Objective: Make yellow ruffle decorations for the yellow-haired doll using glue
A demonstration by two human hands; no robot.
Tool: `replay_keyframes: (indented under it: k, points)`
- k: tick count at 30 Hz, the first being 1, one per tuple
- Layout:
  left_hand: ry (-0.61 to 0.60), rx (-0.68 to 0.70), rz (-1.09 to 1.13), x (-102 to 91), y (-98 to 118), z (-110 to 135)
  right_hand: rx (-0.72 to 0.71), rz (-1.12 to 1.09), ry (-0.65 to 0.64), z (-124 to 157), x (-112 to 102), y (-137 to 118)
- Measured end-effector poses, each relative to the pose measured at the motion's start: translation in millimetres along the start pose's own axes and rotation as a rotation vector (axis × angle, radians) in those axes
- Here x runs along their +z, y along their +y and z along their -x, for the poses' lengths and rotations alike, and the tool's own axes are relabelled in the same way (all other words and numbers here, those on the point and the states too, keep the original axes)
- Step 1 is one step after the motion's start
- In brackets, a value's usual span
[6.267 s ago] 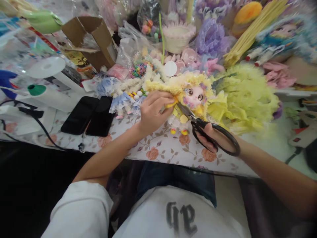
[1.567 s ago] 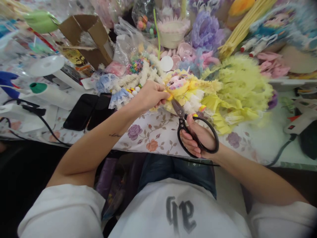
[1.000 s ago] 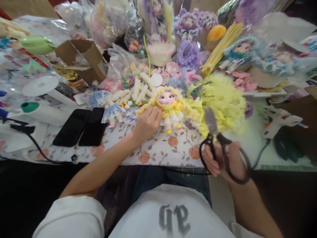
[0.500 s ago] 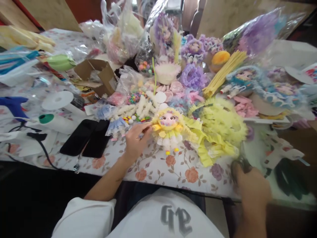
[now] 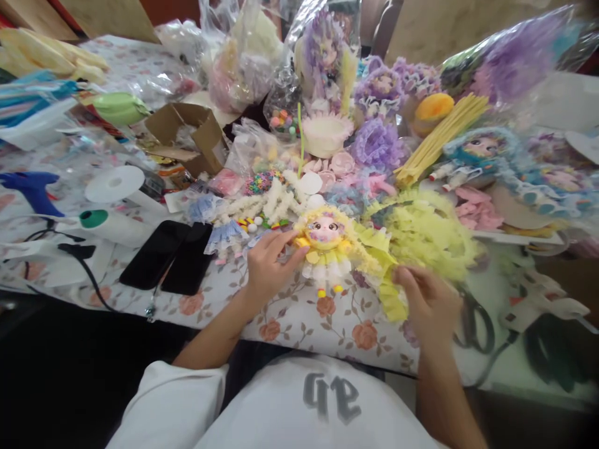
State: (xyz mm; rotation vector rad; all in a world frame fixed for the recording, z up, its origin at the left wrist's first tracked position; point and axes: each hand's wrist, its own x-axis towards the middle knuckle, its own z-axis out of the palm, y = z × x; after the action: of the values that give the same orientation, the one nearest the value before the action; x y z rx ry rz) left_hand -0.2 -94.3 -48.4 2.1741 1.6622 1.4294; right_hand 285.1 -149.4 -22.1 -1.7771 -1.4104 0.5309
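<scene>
A small doll [image 5: 324, 240] with yellow curly hair and a yellow dress lies face up on the flowered tablecloth [image 5: 299, 318]. My left hand [image 5: 267, 267] pinches the doll's left side between thumb and fingers. My right hand [image 5: 429, 304] is seen from the back, its fingers curled on the edge of a yellow ruffle [image 5: 421, 240] that spreads out from the doll's right. Black scissors [image 5: 476, 319] lie on the table just right of that hand, and nothing holds them.
Two black phones [image 5: 171, 262] lie left of my left hand. A white glue gun [image 5: 538, 299] with its cable sits at the right edge, a blue one [image 5: 28, 187] at far left. Behind stand a cardboard box [image 5: 187, 134], yellow sticks [image 5: 442, 131], bagged dolls and purple frills.
My right hand has put the scissors down on the table at the right and come back to the yellow ruffle. My left hand stayed at the doll. The view tilted up.
</scene>
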Motion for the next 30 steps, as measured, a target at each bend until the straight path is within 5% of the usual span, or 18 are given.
replay_keyframes:
  k: [4, 9, 13, 14, 15, 17, 18, 20, 24, 28, 30]
  points:
    - [-0.030, -0.073, 0.054, 0.0, 3.7, 3.5, -0.072, -0.240, -0.126, -49.7, 43.5, -29.6]
    - [-0.014, -0.138, 0.167, 8.4, 6.8, 4.2, -0.040, -0.174, -0.440, -90.5, 73.9, -42.9]
    - [0.030, -0.258, 0.313, -23.5, 0.5, 4.4, -0.034, -0.105, -0.521, -95.3, 83.0, -35.1]
    - [-0.024, -0.308, 0.347, -41.3, -3.9, 4.0, -0.032, -0.094, -0.531, -95.8, 83.5, -32.5]
    - [-0.218, -0.301, 0.396, -61.6, -9.3, 3.4, -0.027, -0.088, -0.544, -96.6, 83.5, -30.5]
    - [-0.812, -0.122, 0.465, -102.1, -21.1, 1.8, -0.008, -0.083, -0.587, -99.6, 82.2, -28.8]
    - [-0.948, -0.098, 0.424, -118.1, -26.2, 1.0, 0.008, -0.082, -0.617, -101.6, 81.2, -29.3]
    - [-0.889, -0.170, 0.323, -133.7, -31.6, -0.7, 0.048, -0.082, -0.677, -105.4, 79.6, -32.0]
    - [-0.396, -0.431, 0.233, -98.3, -19.1, -5.3, 0.106, -0.141, -0.707, -107.7, 79.8, -35.7]
    - [-0.570, -0.534, 0.505, -39.6, 7.5, -7.2, 0.108, -0.327, -0.741, -101.9, 81.0, -31.1]
    - [-0.510, -0.521, 0.463, -24.2, 16.7, -4.7, 0.088, -0.403, -0.728, -96.9, 79.7, -28.3]
